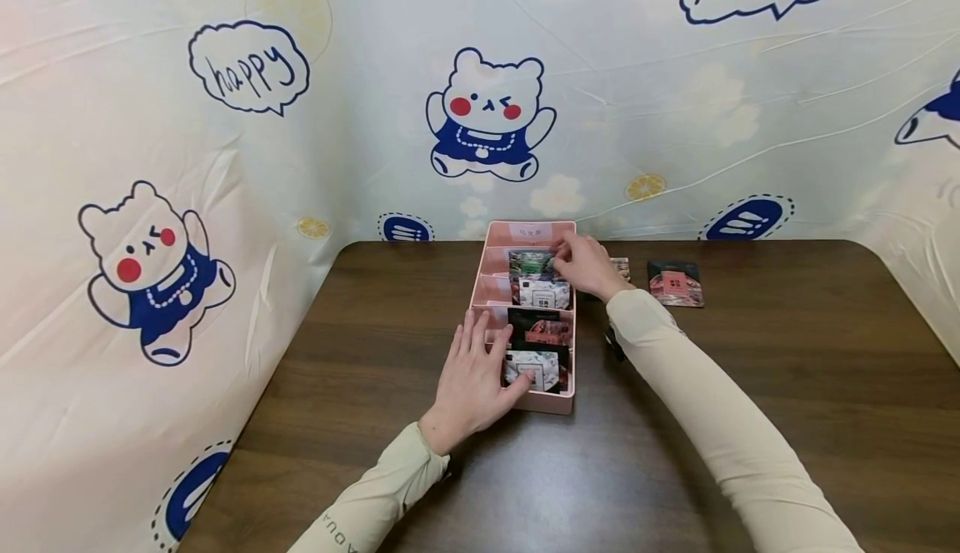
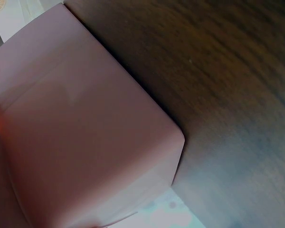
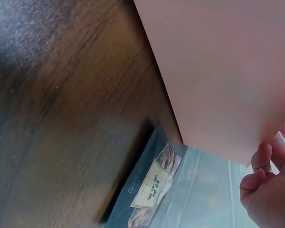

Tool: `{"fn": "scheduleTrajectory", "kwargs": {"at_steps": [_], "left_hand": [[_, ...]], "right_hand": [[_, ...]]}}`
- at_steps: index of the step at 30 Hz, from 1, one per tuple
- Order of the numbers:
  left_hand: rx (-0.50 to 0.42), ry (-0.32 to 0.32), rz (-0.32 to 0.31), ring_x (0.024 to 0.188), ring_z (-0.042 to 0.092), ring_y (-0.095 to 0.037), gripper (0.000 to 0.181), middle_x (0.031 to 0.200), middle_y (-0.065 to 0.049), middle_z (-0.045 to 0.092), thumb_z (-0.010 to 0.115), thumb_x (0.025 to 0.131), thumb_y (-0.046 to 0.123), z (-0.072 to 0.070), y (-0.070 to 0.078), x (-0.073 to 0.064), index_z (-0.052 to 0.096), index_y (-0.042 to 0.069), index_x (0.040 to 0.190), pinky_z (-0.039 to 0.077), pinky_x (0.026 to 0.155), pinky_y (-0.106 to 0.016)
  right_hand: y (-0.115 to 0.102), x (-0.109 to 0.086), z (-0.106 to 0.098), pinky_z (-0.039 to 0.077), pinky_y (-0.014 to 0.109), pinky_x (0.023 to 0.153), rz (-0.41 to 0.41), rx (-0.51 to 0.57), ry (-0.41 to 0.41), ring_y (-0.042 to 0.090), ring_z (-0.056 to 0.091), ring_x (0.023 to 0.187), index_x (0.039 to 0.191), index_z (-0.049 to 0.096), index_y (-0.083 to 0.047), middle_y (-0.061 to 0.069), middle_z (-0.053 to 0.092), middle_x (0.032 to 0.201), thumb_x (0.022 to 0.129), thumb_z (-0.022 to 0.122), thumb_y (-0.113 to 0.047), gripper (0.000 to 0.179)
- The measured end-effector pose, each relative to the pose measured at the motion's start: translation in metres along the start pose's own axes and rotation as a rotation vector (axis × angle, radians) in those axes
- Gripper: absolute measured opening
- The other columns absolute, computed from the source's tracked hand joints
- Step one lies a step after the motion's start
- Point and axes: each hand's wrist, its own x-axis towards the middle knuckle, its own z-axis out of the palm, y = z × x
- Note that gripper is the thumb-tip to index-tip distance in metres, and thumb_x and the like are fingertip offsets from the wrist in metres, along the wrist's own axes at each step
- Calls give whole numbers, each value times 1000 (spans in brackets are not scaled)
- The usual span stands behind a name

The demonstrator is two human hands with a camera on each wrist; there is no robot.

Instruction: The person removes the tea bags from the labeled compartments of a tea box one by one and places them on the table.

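Note:
A long pink box (image 1: 545, 404) with several compartments stands on the table. My left hand (image 1: 474, 376) lies over the box's left rim with fingers straight and spread, its thumb overlapping a white-patterned sachet (image 1: 531, 367) in the front compartment. At the back right rim, my right hand (image 1: 588, 265) pinches the right edge of a green sachet (image 1: 530, 261) in the box. In the right wrist view its curled fingers (image 3: 262, 156) reach over the rim, the tips partly hidden. Between the hands are another white sachet (image 1: 542, 293) and a black-and-red sachet (image 1: 543, 330).
Right of the box, a black sachet with a red label (image 1: 675, 284) lies on the wooden table (image 1: 810, 353). Another sachet (image 1: 621, 267) lies partly hidden behind the right hand. A printed curtain (image 1: 622, 62) hangs at the table's back edge.

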Motion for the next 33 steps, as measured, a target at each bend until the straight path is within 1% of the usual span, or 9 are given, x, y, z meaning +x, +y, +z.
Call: {"fn": "scheduleTrajectory", "kwargs": {"at_steps": [6,14,20,25,33], "left_hand": [[2,4,0,146,21,-42,77,152,-20,33,42,88,67,0,0,0,49,13,141,22,117,-54],[2,18,4,146,21,-42,76,151,-21,35,43,88,67,2,0,0,50,13,140,23,117,-54],[-2,8,-1,146,21,-42,76,152,-20,34,43,87,67,1,0,0,50,13,141,23,117,-54],[-4,5,-3,146,21,-42,76,152,-20,34,43,88,67,1,0,0,50,13,141,23,117,-54],[-9,13,3,146,21,-43,75,151,-21,35,43,88,67,1,0,0,50,13,140,23,117,-54]], "right_hand": [[2,-1,1,50,44,86,-6,-7,-35,26,63,93,119,59,-7,12,67,105,96,55,-15,25],[4,0,2,49,44,87,-34,-27,-44,26,63,93,114,61,-7,12,68,104,96,57,-16,21],[5,-1,2,49,44,87,-54,-30,-52,26,63,94,113,61,-6,13,68,104,96,56,-15,20],[4,-2,2,49,44,85,-50,-20,-54,27,63,92,113,61,-6,13,68,103,97,55,-14,19],[5,-3,4,48,43,83,-23,-7,-26,26,62,91,114,61,-8,12,66,103,98,52,-15,20]]}}
